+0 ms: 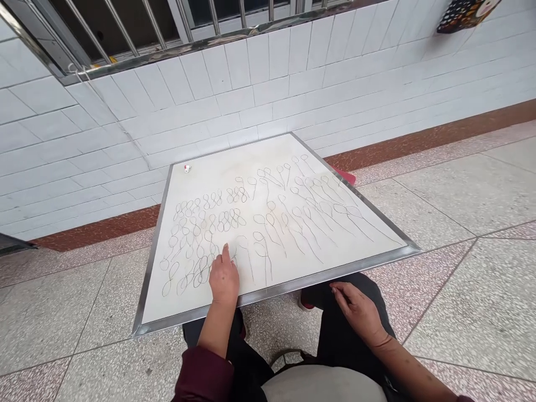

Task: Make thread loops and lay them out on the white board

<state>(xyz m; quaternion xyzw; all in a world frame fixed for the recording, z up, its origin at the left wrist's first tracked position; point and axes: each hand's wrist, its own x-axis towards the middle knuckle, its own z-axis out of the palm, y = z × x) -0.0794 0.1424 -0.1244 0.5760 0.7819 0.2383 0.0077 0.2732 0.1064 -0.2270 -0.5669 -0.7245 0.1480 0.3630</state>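
On a white table with a metal rim (322, 280) lie many thin dark wire or thread pieces. Those at the left, such as one figure-eight piece (171, 279), are twisted into double loops; those at the right, such as one long piece (263, 245), have a loop and loose tails. My left hand (225, 276) rests over the table's near part, index finger stretched out beside the double loops, nothing visible in it. Off the near edge, above my right thigh, is my right hand (355, 310), thumb and index apart, with nothing I can make out between them.
A small white and red item (187, 168) sits at the table's far left corner. Behind stands a white tiled wall (251, 106) with a barred window (159, 25). Something red (345, 176) shows past the right edge. My legs are under the near edge.
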